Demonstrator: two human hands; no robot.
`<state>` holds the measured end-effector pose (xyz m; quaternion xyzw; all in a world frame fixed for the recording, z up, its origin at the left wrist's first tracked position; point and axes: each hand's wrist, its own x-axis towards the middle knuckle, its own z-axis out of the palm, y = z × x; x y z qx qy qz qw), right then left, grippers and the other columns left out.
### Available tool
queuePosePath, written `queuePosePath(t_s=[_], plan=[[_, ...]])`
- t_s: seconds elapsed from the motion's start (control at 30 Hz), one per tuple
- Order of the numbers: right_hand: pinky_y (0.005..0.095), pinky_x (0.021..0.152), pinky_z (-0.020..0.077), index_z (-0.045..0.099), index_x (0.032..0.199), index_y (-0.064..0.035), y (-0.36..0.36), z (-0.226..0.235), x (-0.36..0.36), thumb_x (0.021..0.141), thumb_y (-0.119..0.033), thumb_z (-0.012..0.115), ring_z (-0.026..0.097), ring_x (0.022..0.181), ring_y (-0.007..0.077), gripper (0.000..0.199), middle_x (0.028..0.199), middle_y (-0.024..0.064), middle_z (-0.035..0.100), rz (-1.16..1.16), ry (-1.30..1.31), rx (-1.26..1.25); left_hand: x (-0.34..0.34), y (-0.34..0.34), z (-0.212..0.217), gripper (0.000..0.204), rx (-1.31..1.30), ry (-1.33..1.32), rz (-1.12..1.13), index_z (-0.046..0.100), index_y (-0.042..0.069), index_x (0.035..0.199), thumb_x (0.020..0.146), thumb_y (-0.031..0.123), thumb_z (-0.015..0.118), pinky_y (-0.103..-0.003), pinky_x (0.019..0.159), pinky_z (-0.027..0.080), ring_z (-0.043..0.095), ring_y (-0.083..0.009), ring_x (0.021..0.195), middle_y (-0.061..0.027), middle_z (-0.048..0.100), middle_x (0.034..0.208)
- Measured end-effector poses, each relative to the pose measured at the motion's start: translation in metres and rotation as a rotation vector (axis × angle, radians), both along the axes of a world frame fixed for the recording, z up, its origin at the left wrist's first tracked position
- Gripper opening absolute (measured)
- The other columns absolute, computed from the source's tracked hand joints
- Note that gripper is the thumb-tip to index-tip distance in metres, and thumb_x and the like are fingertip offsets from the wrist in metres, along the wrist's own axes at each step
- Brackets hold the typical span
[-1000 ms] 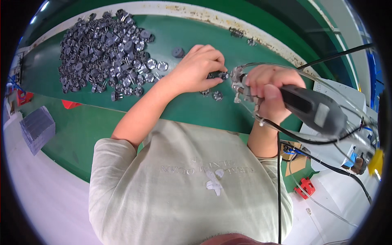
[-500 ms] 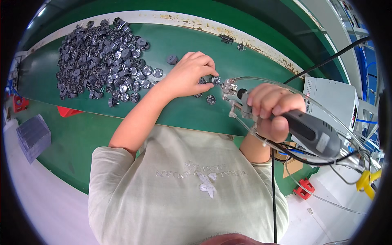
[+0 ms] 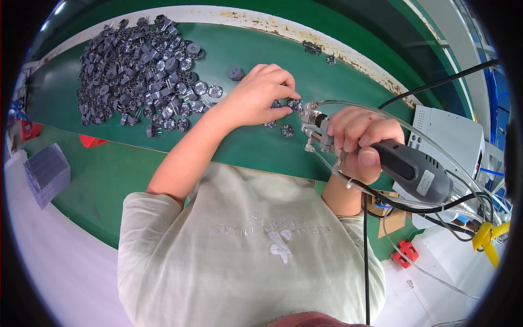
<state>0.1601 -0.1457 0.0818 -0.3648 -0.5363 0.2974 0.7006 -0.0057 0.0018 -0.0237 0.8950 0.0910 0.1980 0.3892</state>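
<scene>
My left hand reaches over the green tabletop, thumb and fingers pinching a small round dark part with a shiny face. Close by its thumb lies a similar round part, with a couple more partly hidden under the fingers. In my right hand is a grey handheld electric screwdriver, held roughly level. Its metal nose, fitted with clear tubes, comes right up beside the pinched part; whether they touch I cannot tell.
A large heap of similar dark parts covers the table's left. One grey cylindrical part sits beyond my left hand. At the right stand a light grey box-shaped unit, black cables and a yellow fitting. A red piece lies below.
The gap between the screwdriver's nose and the pinched part has narrowed. My left hand keeps its pinch. The whole view has shifted slightly.
</scene>
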Motion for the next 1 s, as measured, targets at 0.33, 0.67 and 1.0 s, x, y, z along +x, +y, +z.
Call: queuePosePath(t_s=[0.33, 0.67, 1.0], plan=[[0.0404, 0.058, 0.0543, 0.054, 0.092, -0.0053, 0.005, 0.002, -0.005, 0.093, -0.019, 0.075, 0.058, 0.055, 0.0212, 0.025, 0.067, 0.0066, 0.059, -0.009, -0.019, 0.002, 0.000, -0.001, 0.000, 0.028, 0.009, -0.006, 0.005, 0.080, 0.011, 0.106, 0.079, 0.017, 0.085, -0.041, 0.103, 0.044, 0.060, -0.0242, 0.113, -0.0004, 0.066, 0.108], [0.0330, 0.061, 0.0536, 0.060, 0.088, -0.0052, 0.015, 0.002, -0.017, 0.072, 0.007, 0.080, 0.062, 0.059, 0.0223, 0.028, 0.068, 0.0074, 0.064, -0.026, -0.203, -0.073, 0.003, 0.001, 0.000, 0.027, 0.032, -0.004, -0.034, 0.081, 0.011, 0.103, 0.077, 0.019, 0.084, -0.042, 0.101, 0.043, 0.060, -0.0270, 0.112, -0.0026, 0.067, 0.106], [0.0401, 0.061, 0.0557, 0.057, 0.097, -0.0047, -0.022, 0.049, 0.014, 0.090, -0.033, 0.087, 0.062, 0.058, 0.0223, 0.042, 0.069, 0.0060, 0.062, -0.114, 0.114, 0.231, 0.030, 0.043, 0.047, 0.024, 0.179, 0.118, 0.175, 0.080, 0.013, 0.106, 0.084, 0.023, 0.079, -0.047, 0.099, 0.050, 0.064, -0.0335, 0.111, -0.0099, 0.070, 0.112]])
